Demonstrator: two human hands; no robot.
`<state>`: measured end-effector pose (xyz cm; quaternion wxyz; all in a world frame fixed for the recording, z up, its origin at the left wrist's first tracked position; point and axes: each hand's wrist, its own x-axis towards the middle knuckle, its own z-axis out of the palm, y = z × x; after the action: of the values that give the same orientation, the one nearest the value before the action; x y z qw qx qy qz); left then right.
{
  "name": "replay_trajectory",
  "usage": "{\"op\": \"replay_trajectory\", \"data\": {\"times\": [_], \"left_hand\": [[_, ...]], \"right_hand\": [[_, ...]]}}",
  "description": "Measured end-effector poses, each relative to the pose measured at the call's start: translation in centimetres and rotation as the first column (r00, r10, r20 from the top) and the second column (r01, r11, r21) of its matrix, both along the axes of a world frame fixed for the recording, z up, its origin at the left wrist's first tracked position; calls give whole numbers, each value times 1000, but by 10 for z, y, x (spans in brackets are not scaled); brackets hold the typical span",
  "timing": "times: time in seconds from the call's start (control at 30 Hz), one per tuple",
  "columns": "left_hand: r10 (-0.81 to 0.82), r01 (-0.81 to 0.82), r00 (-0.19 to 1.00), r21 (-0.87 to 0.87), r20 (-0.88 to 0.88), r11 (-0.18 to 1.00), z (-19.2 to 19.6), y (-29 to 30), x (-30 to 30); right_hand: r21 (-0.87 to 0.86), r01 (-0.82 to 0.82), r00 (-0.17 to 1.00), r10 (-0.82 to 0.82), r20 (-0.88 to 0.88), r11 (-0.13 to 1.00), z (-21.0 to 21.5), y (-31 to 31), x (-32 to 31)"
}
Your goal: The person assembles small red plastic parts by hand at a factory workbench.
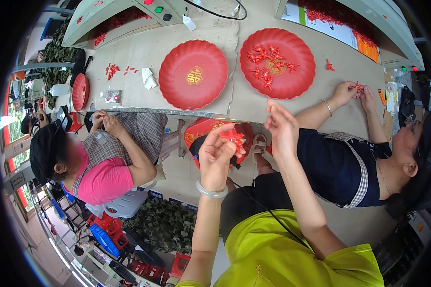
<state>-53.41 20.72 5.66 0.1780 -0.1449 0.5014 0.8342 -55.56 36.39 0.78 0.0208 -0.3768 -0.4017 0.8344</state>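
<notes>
piece, red, glossy, small, knobbly in outline with short projections; located at centre of frame, raised in the left hand. state of that hand: pinching the piece between thumb and fingers. right hand, just right of centre: fingers a little spread and loosely bent, nothing seen in it; near the piece, not touching. handling, as judged: light; likely moulded plastic, stiff, perhaps slippery on its smooth faces; thin projections probably the fragile part. suggested hold: thumb and fingertip across the thicker middle, light pressure, projections left free. joints or seams: too small to tell. similar pieces: several, in a red scalloped dish, upper right of centre. loose piece: one, on the table, right of that dish. second dish: red, scalloped, upper centre, gold emblem in its middle.
</notes>
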Motion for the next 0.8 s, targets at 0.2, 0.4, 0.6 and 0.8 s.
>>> {"op": "replay_trajectory", "data": {"times": [0.2, 0.4, 0.6, 0.8], "left_hand": [[32, -35, 998, 43, 51, 998, 0, 5, 3], [83, -90, 993, 91, 84, 992, -8, -9, 12], [60, -85, 994, 288, 93, 954, -7, 0, 12], [75, -103, 993, 370, 90, 923, -17, -1, 6]], "right_hand": [[637, 286, 934, -355, -19, 716, -128, 41, -97], [907, -347, 905, -169, 391, 241, -119, 35, -129], [892, -399, 882, -179, 437, 212, -116, 38, -132], [705, -13, 960, -188, 207, 709, -81, 20, -102]]}}
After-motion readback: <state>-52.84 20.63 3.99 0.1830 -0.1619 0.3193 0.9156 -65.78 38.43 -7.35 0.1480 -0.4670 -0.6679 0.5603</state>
